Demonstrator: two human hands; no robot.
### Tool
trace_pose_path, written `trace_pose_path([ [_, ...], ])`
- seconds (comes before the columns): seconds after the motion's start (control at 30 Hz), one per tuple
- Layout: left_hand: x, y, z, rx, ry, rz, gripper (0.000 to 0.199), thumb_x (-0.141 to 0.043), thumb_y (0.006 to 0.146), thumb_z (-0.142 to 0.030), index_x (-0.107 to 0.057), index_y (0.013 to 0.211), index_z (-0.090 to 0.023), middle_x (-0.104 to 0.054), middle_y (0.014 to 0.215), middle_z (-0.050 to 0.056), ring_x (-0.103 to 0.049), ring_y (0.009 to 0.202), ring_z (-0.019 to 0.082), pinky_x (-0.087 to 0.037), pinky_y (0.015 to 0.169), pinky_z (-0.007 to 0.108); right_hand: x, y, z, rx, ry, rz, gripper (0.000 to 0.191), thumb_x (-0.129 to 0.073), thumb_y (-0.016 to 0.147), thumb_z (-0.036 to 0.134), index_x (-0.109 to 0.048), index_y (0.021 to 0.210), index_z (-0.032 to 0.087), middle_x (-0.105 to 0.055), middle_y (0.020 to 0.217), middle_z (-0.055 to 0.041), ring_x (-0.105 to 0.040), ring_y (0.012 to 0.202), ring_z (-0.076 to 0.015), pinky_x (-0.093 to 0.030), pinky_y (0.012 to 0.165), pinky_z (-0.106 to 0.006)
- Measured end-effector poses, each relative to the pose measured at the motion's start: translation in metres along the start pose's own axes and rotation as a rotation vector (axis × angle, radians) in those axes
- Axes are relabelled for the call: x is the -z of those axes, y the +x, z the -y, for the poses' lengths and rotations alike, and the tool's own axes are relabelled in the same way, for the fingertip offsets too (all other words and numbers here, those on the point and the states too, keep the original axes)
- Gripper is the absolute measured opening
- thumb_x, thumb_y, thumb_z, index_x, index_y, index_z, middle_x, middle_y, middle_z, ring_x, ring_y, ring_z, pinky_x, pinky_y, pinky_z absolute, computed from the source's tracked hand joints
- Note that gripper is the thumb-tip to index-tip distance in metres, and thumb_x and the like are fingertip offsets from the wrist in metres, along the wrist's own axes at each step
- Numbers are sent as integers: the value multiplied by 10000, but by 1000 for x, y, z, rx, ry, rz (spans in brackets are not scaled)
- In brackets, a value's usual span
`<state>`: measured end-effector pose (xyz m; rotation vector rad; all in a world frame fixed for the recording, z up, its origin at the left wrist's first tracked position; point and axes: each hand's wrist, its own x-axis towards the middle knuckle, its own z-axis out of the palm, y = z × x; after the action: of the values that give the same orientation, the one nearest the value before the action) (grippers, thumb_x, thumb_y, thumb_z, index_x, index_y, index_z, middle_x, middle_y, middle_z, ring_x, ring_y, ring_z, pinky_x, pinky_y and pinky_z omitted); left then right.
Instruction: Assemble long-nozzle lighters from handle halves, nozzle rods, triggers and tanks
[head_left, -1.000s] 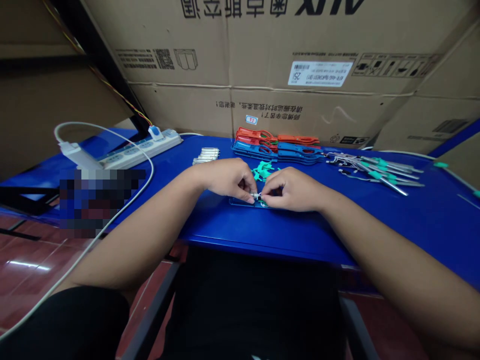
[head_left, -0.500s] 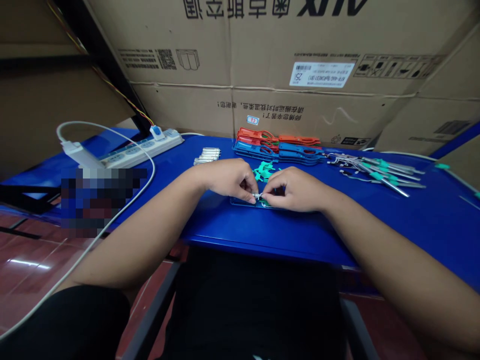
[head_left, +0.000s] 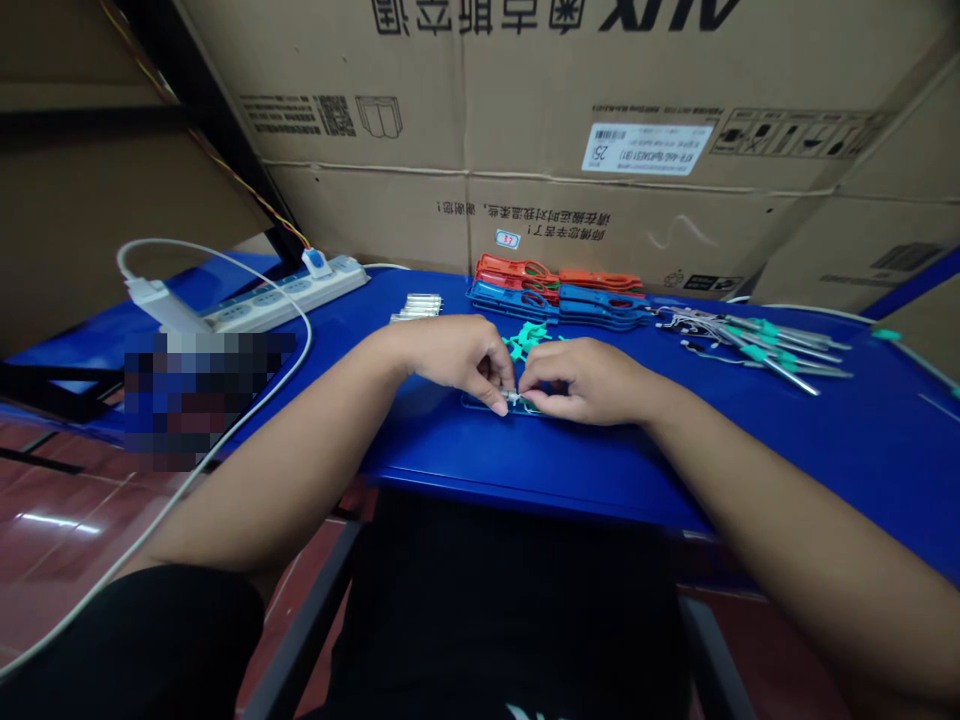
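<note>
My left hand [head_left: 457, 362] and my right hand [head_left: 581, 381] meet over the middle of the blue table [head_left: 600, 470]. Their fingertips pinch a small metal cylinder [head_left: 512, 398] from both sides. Beneath them lies a flat blue plastic piece [head_left: 480, 403], partly hidden by my fingers. Just beyond my hands is a small heap of teal plastic parts [head_left: 529, 341]. A short row of metal cylinders [head_left: 416, 307] lies beyond my left hand.
Red and blue plastic clips [head_left: 556, 297] lie stacked at the back. Wired metal probes with teal parts [head_left: 757, 346] lie to the right. A power strip [head_left: 285, 295] with a white cable [head_left: 225, 255] sits at back left. Cardboard boxes [head_left: 600, 170] stand behind the table.
My right fingers have shifted slightly left, and both hands still pinch the cylinder. The whole view has drifted a little as my head moved.
</note>
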<state>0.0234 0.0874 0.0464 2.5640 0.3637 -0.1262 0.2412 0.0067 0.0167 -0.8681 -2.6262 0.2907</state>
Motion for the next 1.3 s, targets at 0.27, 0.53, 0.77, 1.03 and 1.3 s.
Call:
trace_pose_path([
  [0.27, 13, -10, 8, 123, 62, -60, 329, -600, 899, -452, -749, 872, -160, -714, 724, -11, -595, 625, 89, -363, 582, 192, -2, -1, 0, 8, 22, 15, 146, -546, 863, 177, -690, 882, 191, -667, 853, -31, -584, 735, -135, -394, 661, -256],
  [0.53, 3, -3, 8, 118, 35, -15, 306, -666, 848, -467, -730, 949, -185, -709, 754, -8, -582, 638, 100, -347, 608, 215, -4, 1, -2, -12, -6, 64, 170, -537, 877, 193, -702, 920, 199, -691, 906, -36, -602, 758, -138, -388, 654, -257],
  [0.77, -6, 8, 15, 112, 48, -10, 297, -743, 773, -465, -683, 851, -185, -650, 703, -21, -535, 604, 104, -315, 586, 232, -7, 0, 0, 12, -140, 67, 173, -535, 883, 184, -703, 924, 194, -706, 921, -40, -605, 774, -155, -371, 637, -271],
  [1.03, -8, 12, 24, 149, -10, 22, 298, -737, 756, -454, -643, 839, -184, -607, 681, -42, -524, 600, 103, -311, 577, 227, -8, 4, 8, 24, -273, 92, 202, -491, 923, 205, -689, 892, 176, -701, 913, -62, -586, 741, -163, -354, 607, -280],
  [1.3, -9, 12, 22, 143, -53, 36, 297, -737, 756, -435, -620, 856, -181, -597, 700, -38, -531, 619, 109, -332, 583, 220, 2, -6, -1, 31, -188, 58, 222, -512, 946, 252, -720, 999, 196, -693, 942, -57, -613, 806, -163, -406, 666, -277],
])
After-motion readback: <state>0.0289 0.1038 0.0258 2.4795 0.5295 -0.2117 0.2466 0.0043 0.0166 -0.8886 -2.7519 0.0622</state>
